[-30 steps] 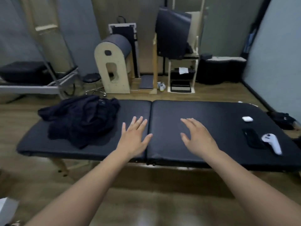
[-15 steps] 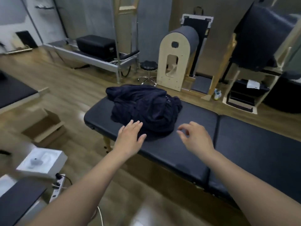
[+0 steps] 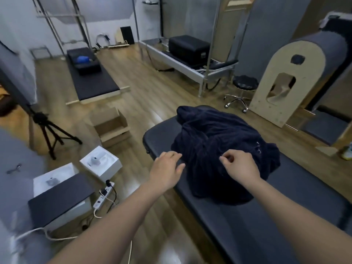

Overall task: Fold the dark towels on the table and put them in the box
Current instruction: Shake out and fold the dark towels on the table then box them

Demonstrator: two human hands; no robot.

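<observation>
towels: crumpled heap of dark navy towels (image 3: 219,141), unfolded, lying on the left end of the black padded worktop (image 3: 257,225).
left hand: left hand (image 3: 167,172) palm down over the worktop's near left edge. fingers (image 3: 176,156) loosely apart, a bit bent, tips at the heap's left hem. touching it or just short of it, cannot tell.
right hand: right hand (image 3: 241,167) over the near side of the heap. fingers (image 3: 226,156) curled in, thumb and forefinger tips close together right at the cloth. cannot tell if any cloth is pinched between them.
box: open brown cardboard box (image 3: 110,124) on the wooden floor, left of the worktop, well apart from the towels.
floor clutter: white open carton (image 3: 106,169) and white power strip (image 3: 103,195), below the left forearm.
</observation>
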